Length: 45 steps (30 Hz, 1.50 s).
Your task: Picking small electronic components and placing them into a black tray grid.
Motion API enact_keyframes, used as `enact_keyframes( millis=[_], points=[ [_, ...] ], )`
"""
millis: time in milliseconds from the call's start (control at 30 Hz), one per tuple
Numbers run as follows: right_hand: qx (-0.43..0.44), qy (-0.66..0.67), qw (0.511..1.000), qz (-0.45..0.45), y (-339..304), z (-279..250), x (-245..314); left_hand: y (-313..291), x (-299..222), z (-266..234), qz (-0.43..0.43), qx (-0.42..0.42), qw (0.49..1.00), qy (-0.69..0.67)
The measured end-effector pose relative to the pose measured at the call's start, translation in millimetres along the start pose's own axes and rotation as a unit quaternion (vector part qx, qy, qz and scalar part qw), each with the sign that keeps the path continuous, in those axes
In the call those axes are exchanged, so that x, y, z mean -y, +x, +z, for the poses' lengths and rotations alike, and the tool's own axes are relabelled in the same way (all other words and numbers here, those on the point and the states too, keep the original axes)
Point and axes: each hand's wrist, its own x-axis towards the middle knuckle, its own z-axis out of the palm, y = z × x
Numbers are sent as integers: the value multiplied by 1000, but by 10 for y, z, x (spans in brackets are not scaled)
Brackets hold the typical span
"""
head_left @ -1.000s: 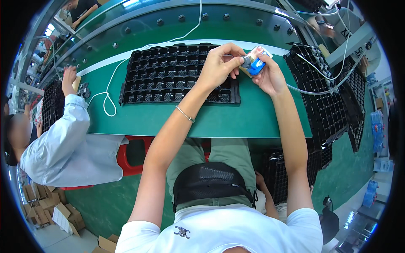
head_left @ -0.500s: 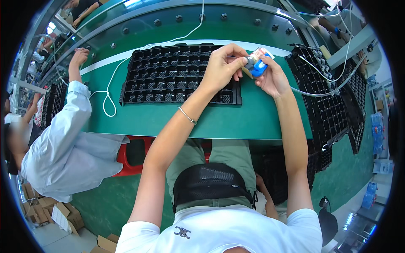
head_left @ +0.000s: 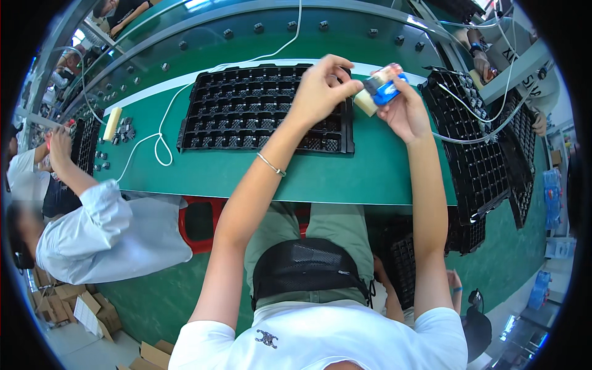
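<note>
Head view, and I'm watching the right hand point(head_left: 404, 111) pinch a blurred blue-and-white object point(head_left: 386, 93) between thumb and fingers, probably angled so its dark grey end meets the other hand. Left hand point(head_left: 324, 92) now: the thumb tip is right at that dark end, but I can't tell whether its fingers grip anything. A cream block point(head_left: 365, 103) sits just below both sets of fingertips. Under and left of the left fingers lies the black cell tray point(head_left: 246, 143), flat on the green worktop point(head_left: 345, 179), likely for easy reach.
</note>
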Motion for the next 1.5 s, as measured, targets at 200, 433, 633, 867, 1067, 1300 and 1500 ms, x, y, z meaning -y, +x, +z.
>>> enact_keyframes(
  millis=[200, 433, 633, 867, 1067, 1300, 1500],
  points=[
    [-276, -372, 853, -240, 92, -127, 230, 238, 74, -380, -50, -74, 891, 445],
    [-217, -608, 711, -280, 88, -173, 96, 341, 90, -39, -95, -7, 826, 555],
    [-219, -625, 701, -263, 31, -79, 17, 352, 246, -62, -97, -42, 846, 522],
    [-231, -616, 702, -274, -10, -62, -25, 355, 195, -36, -109, -59, 853, 507],
    [-268, -658, 631, -311, 49, -115, -29, 303, 91, -120, 25, -123, 907, 401],
    [-229, -642, 658, -319, -8, -77, -45, 76, 27, -12, -80, -62, 985, -138],
    [-260, -657, 615, -349, 35, -178, -61, 30, 151, -40, -137, -47, 968, -206]
  ],
)
